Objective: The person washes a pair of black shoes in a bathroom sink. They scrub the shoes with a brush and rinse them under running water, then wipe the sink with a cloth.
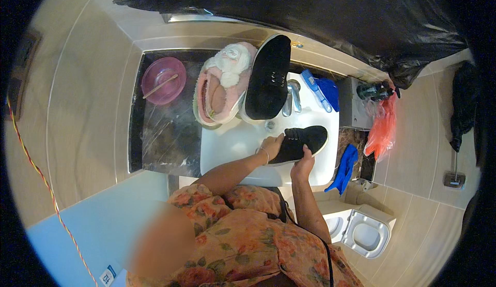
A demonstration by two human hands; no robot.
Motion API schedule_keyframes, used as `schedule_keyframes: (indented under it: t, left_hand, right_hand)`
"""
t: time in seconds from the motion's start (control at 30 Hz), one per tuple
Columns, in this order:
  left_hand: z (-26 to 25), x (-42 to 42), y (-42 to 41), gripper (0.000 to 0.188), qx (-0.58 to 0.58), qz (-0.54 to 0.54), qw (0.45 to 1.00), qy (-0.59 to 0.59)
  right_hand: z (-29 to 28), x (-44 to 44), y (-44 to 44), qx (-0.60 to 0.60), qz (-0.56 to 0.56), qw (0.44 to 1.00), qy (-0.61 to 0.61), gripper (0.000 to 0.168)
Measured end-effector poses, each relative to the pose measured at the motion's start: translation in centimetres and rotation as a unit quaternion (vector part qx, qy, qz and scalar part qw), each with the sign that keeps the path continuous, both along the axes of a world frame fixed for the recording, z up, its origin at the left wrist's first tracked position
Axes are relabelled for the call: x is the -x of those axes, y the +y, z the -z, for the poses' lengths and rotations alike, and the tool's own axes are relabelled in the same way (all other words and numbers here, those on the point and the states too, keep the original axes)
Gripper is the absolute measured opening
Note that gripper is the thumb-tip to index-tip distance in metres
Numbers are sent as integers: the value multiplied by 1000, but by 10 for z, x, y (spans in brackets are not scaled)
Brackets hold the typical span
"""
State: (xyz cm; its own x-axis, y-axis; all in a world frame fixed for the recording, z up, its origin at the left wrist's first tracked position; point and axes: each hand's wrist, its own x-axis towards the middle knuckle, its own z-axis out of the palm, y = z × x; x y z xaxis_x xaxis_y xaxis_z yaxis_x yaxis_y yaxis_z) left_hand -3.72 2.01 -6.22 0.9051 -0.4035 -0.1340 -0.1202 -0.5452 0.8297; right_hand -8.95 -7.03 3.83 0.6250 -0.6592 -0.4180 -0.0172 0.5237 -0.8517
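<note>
Both of my hands hold a black lace-up shoe (306, 143) with a pale sole edge over the white washbasin (228, 155). My left hand (273, 146), with a bangle at the wrist, grips its heel end. On the near side, toward the toe, my right hand (303, 166) has its thumb on the upper. A second black shoe (268, 79) leans at the basin's back edge, beside a fluffy pink slipper (228, 81) with white trim. The metal faucet (294, 95) stands just right of that shoe.
A pink plastic bowl (162, 87) with a thin stick across it sits on the dark marble counter (170, 139). At the basin's right lie a blue scrub brush (317, 91) and a blue cloth (330, 93). Another blue cloth (345, 168) hangs nearby. Further right are a red plastic bag (381, 128) and a toilet (366, 234).
</note>
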Motion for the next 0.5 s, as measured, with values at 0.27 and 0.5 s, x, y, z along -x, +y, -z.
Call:
schedule_keyframes:
  t: [0.27,0.5]
  left_hand:
    - [-6,6,15,17,-78,116,988,-59]
    - [14,4,24,25,15,118,993,1]
  right_hand:
    - [-10,16,9,18,-32,998,43,29]
    - [-12,14,13,44,-59,996,52,30]
